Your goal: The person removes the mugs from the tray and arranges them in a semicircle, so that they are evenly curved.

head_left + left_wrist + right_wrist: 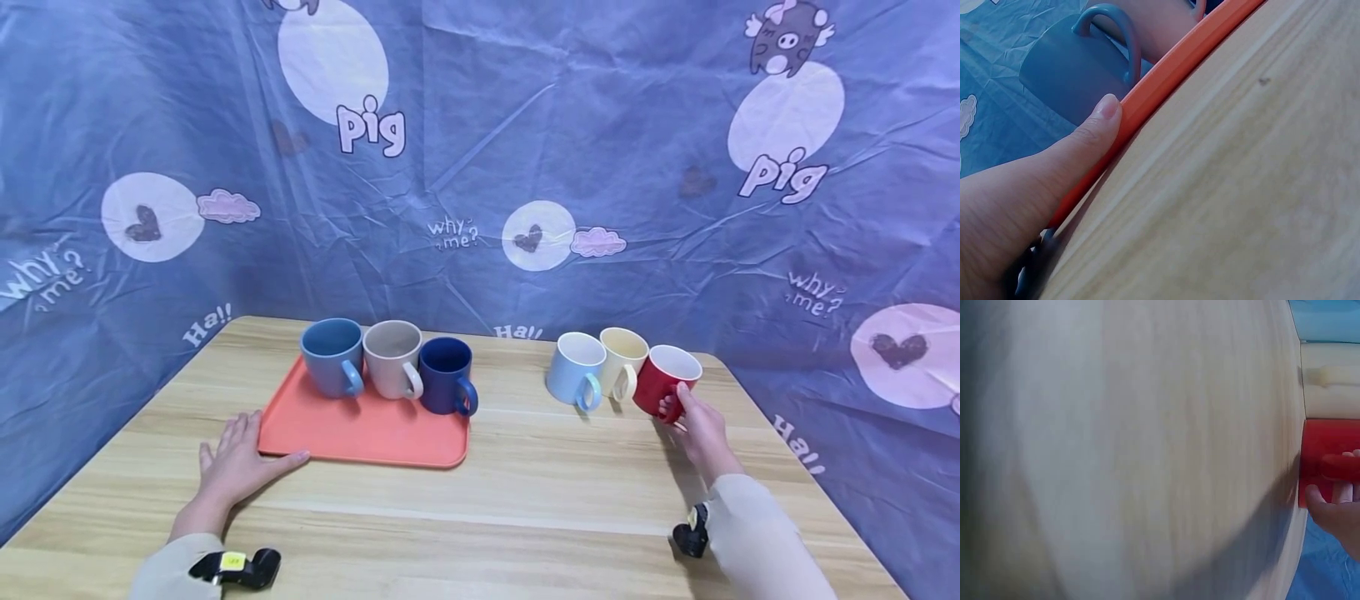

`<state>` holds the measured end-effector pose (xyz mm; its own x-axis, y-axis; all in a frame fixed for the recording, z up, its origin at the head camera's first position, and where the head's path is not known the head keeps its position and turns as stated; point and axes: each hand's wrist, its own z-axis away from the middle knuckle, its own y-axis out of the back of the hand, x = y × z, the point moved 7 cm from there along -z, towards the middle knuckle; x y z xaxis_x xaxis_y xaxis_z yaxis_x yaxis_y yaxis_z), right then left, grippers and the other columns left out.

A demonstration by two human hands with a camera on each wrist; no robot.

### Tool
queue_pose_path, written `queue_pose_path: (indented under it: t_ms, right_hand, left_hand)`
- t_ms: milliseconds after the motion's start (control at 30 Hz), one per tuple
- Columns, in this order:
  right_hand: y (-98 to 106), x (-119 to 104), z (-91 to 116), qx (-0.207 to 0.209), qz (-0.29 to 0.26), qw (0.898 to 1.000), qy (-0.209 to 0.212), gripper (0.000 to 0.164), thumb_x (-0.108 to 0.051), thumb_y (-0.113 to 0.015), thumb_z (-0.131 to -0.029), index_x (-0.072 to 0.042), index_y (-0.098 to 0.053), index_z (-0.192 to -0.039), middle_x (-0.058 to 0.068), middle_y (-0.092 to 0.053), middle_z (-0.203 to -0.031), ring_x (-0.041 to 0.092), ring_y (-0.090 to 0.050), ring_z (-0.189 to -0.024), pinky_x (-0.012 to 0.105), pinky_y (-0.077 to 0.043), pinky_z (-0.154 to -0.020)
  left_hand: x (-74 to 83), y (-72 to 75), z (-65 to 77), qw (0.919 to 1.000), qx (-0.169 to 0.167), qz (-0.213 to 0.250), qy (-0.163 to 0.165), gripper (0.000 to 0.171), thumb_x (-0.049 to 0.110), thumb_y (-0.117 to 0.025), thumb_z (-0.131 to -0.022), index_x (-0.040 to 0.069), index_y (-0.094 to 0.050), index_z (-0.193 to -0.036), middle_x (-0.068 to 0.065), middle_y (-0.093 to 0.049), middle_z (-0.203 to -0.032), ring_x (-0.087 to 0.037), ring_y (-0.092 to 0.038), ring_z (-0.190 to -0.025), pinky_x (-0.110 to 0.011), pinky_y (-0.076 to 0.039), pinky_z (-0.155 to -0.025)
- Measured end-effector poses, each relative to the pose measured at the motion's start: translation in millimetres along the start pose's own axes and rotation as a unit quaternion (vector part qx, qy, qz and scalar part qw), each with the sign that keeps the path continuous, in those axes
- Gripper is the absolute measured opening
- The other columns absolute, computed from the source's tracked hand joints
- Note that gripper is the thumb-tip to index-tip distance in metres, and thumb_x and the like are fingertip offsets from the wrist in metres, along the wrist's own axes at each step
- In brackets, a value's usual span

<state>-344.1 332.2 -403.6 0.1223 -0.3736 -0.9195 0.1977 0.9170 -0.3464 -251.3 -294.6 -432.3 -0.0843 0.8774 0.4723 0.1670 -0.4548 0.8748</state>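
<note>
My right hand (703, 429) holds a red mug (658, 385) with a white inside by its handle, at the right of the table. In the right wrist view, the fingers reach through the red handle (1338, 467). My left hand (236, 462) touches the front left corner of a coral-red tray (360, 437), its thumb stretched along the front edge and its fingers spread by the left side. On the tray's back part stand a steel-blue mug (322, 367), a light grey mug (386, 367) and a navy mug (438, 387), all upright.
Beside the red mug stand a cream mug (618, 373) and a light blue mug (567, 375). The wooden table (525, 508) ends at a blue printed cloth (480, 167), which hangs behind it and at both sides.
</note>
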Motion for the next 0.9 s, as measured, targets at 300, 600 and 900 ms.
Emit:
queue_pose_path:
  t_ms: [300,600,900]
  right_hand:
    - [16.5,-7.6,5.2,-0.036,0.103,0.994,-0.009,0.056,-0.043,-0.050,-0.082,-0.002,-0.036,-0.118,-0.009,-0.059,-0.079,0.005,-0.057,-0.078,0.037,-0.032,-0.093]
    - [15.5,-32.4,22.7,-0.037,0.216,0.975,0.044,0.081,-0.047,-0.037,-0.087,0.009,-0.001,-0.133,-0.004,-0.053,-0.102,-0.006,-0.049,-0.078,0.046,-0.021,-0.097]
    - [9.3,-56.6,30.6,-0.043,0.133,0.988,0.068,0.079,-0.041,-0.044,-0.087,0.008,-0.004,-0.134,-0.017,-0.056,-0.076,-0.003,-0.055,-0.073,0.016,-0.044,-0.062]
  left_hand:
    - [-0.6,-0.3,-0.7,1.0000,0.000,0.001,0.002,0.113,0.067,-0.056,-0.063,-0.011,-0.012,-0.132,-0.038,-0.009,-0.130,-0.050,0.001,-0.120,-0.064,0.015,-0.084]
    - [-2.2,0.3,0.1,0.9999,0.009,0.002,-0.008,0.113,0.068,-0.055,-0.064,-0.011,-0.013,-0.132,-0.039,-0.011,-0.130,-0.050,0.001,-0.120,-0.064,0.015,-0.084]
    - [-0.3,0.9,-0.3,0.9999,0.004,-0.001,-0.013,0.112,0.067,-0.055,-0.065,-0.012,-0.012,-0.132,-0.039,-0.010,-0.129,-0.050,0.000,-0.119,-0.065,0.014,-0.083]
